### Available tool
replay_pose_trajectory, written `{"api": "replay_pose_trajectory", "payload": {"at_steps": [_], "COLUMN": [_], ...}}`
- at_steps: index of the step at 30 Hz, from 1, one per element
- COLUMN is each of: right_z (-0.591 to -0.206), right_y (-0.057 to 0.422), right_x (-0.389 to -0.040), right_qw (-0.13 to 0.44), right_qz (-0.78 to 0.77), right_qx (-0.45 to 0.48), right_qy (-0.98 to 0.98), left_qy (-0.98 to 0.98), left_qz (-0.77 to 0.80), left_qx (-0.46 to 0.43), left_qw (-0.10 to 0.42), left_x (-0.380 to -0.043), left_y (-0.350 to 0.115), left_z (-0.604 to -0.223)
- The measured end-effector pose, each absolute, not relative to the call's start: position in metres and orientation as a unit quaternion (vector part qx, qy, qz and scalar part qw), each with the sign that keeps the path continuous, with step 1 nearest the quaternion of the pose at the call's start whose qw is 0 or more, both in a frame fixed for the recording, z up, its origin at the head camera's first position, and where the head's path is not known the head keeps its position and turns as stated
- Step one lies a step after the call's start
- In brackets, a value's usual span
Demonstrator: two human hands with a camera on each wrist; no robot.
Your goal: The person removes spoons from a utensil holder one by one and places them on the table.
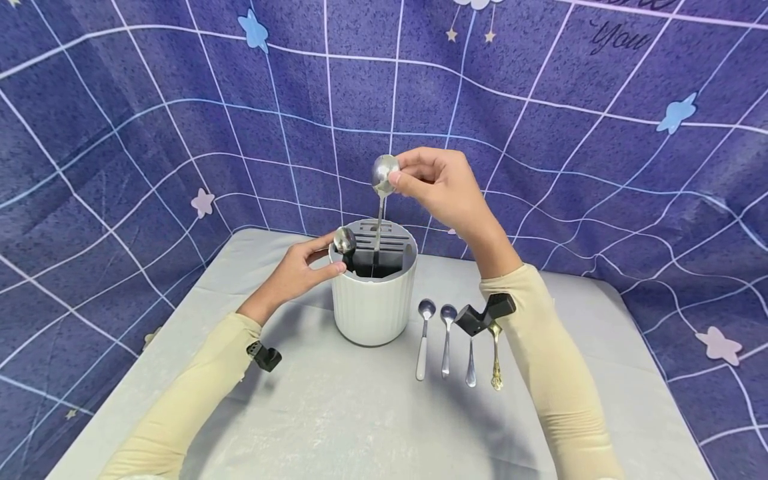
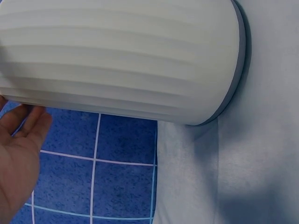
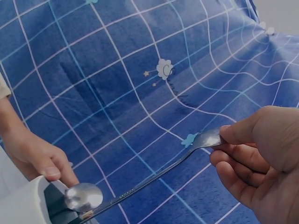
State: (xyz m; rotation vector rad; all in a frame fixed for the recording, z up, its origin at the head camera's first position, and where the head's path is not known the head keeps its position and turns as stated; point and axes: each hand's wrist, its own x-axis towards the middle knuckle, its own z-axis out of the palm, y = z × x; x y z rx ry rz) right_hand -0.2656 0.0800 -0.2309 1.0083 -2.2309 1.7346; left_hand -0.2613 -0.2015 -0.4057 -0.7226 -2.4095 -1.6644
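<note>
My right hand (image 1: 444,187) pinches a long metal spoon (image 1: 383,175) by its bowl, between thumb and fingers. The handle points down into a white ribbed utensil holder (image 1: 375,310), and its lower end is hidden inside. In the right wrist view, that spoon (image 3: 154,177) slants from the fingertips to the holder's mouth. At the holder's left rim, my left hand (image 1: 297,270) grips with the thumb in front and fingers behind. A second spoon (image 1: 345,240) stands in the holder beside the left thumb, bowl up. The left wrist view shows the holder's ribbed wall (image 2: 117,60) above curled fingers.
Several spoons lie in a row right of the holder, among them a white-handled spoon (image 1: 422,357) and a gold ornate spoon (image 1: 497,363). The right wrist's black camera (image 1: 486,315) overlaps part of the row. Behind the grey-covered table (image 1: 336,420) hangs a blue grid-patterned curtain (image 1: 288,167).
</note>
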Motion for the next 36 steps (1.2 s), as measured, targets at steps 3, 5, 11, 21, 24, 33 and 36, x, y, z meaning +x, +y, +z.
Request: {"api": "replay_pose_trajectory", "payload": {"at_steps": [3,5,11,21,24,33,36], "right_z": [-0.226,-0.223,-0.216,-0.212,-0.214,-0.222,-0.227], "right_y": [0.082,0.084,0.091,0.112,0.122,0.151,0.16], "right_x": [-0.265,-0.265,-0.264,-0.261,-0.262,-0.266,-0.267], "right_qw": [0.075,0.077,0.084,0.098,0.111,0.136,0.139], "right_qz": [0.577,0.578,0.587,0.597,0.59,0.572,0.566], "right_qx": [0.33,0.326,0.318,0.29,0.283,0.237,0.231], "right_qy": [-0.743,-0.744,-0.74,-0.742,-0.748,-0.773,-0.779], "left_qy": [-0.798,-0.799,-0.8,-0.798,-0.798,-0.798,-0.798], "left_qz": [-0.55,-0.547,-0.546,-0.548,-0.547,-0.547,-0.548], "left_qx": [-0.239,-0.24,-0.239,-0.241,-0.242,-0.241,-0.24], "left_qw": [0.063,0.065,0.068,0.068,0.07,0.074,0.073], "left_x": [-0.262,-0.262,-0.264,-0.264,-0.264,-0.263,-0.263], "left_y": [-0.202,-0.202,-0.202,-0.203,-0.203,-0.201,-0.201], "left_z": [-0.406,-0.407,-0.409,-0.41,-0.409,-0.409,-0.409]}}
